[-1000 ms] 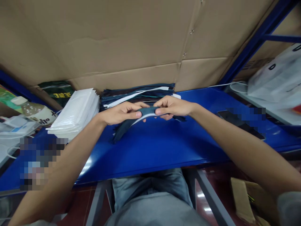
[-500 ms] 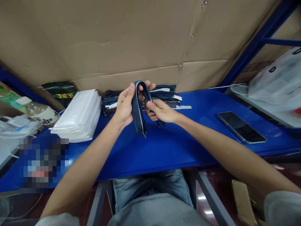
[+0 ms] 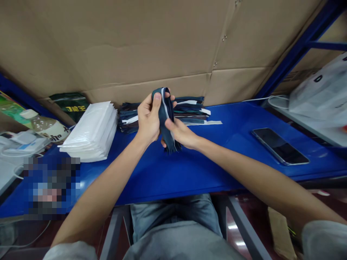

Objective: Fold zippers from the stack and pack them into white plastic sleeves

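Observation:
My left hand grips a dark blue strip with a white edge, folded over into a loop and held upright above the blue table. My right hand pinches the two hanging ends of the same strip together lower down. Right behind both hands lies a pile of similar dark blue and white strips against the cardboard wall.
A stack of white plastic bags lies left of the hands, with a bottle and white packets further left. A black phone rests on the table at the right. A white bag sits on a shelf at far right.
The strip, first held flat between both hands, has been folded double and lifted upright. My right hand has slid down to pinch its hanging ends together.

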A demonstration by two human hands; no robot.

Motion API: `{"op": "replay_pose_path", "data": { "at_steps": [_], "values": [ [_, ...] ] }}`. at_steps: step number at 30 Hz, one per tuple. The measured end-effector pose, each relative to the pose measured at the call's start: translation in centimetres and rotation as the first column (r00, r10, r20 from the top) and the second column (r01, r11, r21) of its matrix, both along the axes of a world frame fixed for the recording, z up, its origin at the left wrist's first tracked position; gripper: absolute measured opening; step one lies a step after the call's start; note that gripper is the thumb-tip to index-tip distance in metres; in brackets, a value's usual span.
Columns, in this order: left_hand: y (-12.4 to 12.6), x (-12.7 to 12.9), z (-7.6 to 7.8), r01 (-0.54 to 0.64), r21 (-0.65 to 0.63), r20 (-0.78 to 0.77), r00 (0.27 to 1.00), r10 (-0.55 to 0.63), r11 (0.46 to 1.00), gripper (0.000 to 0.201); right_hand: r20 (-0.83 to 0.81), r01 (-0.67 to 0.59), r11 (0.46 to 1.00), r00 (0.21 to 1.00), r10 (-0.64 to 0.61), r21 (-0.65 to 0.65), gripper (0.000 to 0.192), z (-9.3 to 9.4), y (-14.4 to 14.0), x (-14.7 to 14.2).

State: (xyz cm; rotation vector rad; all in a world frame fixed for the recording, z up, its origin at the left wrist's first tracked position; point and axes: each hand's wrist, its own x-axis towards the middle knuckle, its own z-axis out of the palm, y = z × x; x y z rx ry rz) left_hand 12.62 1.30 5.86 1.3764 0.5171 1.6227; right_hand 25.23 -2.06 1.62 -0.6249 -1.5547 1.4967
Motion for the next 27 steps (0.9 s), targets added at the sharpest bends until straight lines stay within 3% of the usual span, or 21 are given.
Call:
{"op": "replay_pose_path", "data": {
  "at_steps": [5,9,12,14,16,18,19,21,22,24,27],
  "values": [
    [1.0,-1.2,-0.6,-0.077,0.014,0.094,0.993,0.076,0.997,0.043,0.012,-0.051,0.999,0.999,0.051,0.019,0.052,0.2,0.4,0.7],
    [0.6,-3.9,-1.3,-0.134,-0.032,0.082,0.987,0.136,0.99,0.043,0.175,-0.096,0.993,0.981,0.084,0.062,0.044,-0.4,0.7,1.4],
    [-1.2,-7.1,-0.7,-0.097,-0.078,-0.128,0.988,0.087,0.992,0.048,0.301,-0.097,0.994,0.951,0.076,0.054,0.039,-0.6,0.5,2.0],
    [-2.6,-10.3,0.8,-0.095,-0.082,-0.387,0.92,0.056,0.992,0.05,0.363,-0.092,0.994,0.929,0.065,0.058,0.036,-0.6,0.5,2.6],
    [-3.6,-14.7,3.0,-0.187,0.053,-0.669,0.723,0.174,0.981,0.048,0.423,-0.079,0.995,0.905,0.044,0.067,0.034,-0.5,0.4,3.6],
    [-4.0,-20.0,5.1,-0.3,0.349,-0.816,0.369,0.445,0.888,0.044,0.481,-0.051,0.996,0.877,0.008,0.077,0.033,-0.5,0.4,4.8],
    [-4.0,-22.9,5.9,-0.304,0.452,-0.835,0.187,0.518,0.838,0.045,0.503,-0.032,0.996,0.864,-0.014,0.083,0.033,-0.5,0.4,5.4],
    [-3.5,-28.3,6.9,-0.229,0.479,-0.877,-0.105,0.468,0.847,0.055,0.526,-0.006,0.996,0.85,-0.039,0.084,0.033,-0.9,0.5,6.6],
    [-3.2,-30.6,7.1,-0.194,0.398,-0.911,-0.2,0.361,0.897,0.061,0.529,0.003,0.997,0.847,-0.044,0.078,0.034,-1.2,0.5,7.1],
    [-2.7,-34.0,7.2,-0.195,0.274,-0.933,-0.292,0.211,0.942,0.065,0.532,0.011,0.998,0.846,-0.042,0.061,0.034,-1.7,0.4,7.9],
    [-2.8,-34.9,7.2,-0.262,0.192,-0.939,-0.329,0.1,0.946,0.065,0.533,0.015,0.999,0.846,-0.033,0.038,0.034,-2.3,0.2,8.5]
  ]
}}
